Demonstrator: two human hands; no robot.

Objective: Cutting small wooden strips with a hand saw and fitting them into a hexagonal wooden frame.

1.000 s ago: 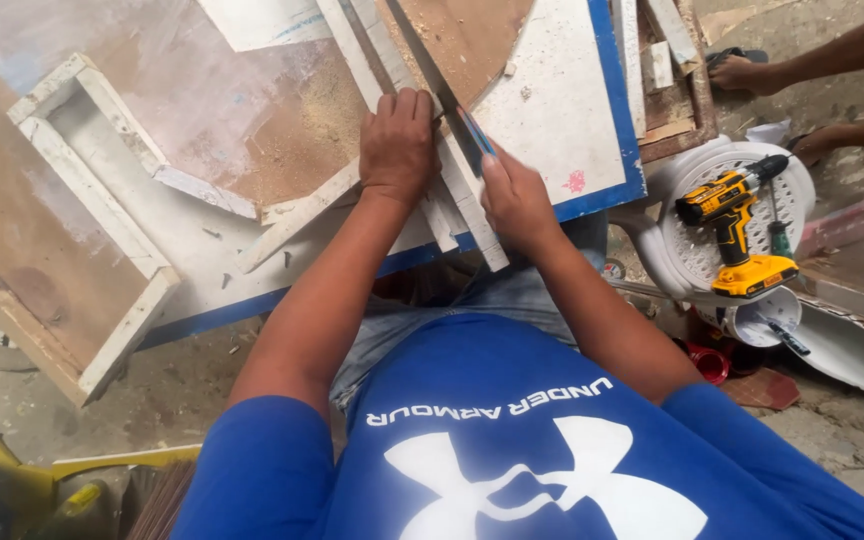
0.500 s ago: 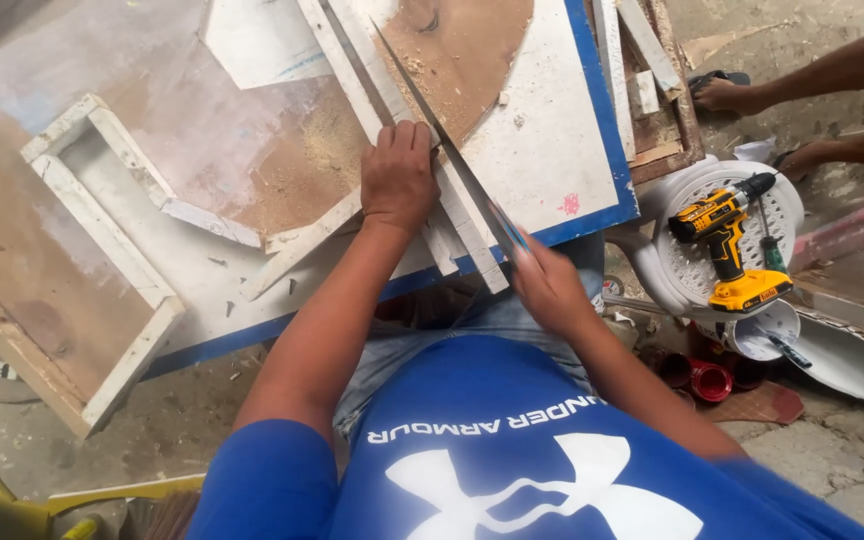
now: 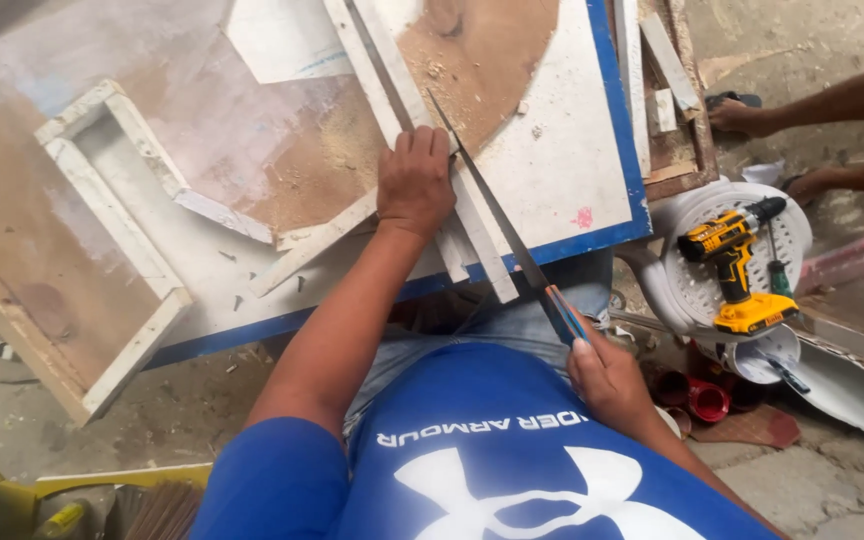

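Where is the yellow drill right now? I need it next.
The yellow drill lies on a white fan grille, right of the blue-edged board.

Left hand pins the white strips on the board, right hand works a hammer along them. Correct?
Not quite. The head view shows the right hand gripping a handsaw, its blade laid along the strips, not a hammer. The rest holds: the left hand presses flat on the white strips on the board.
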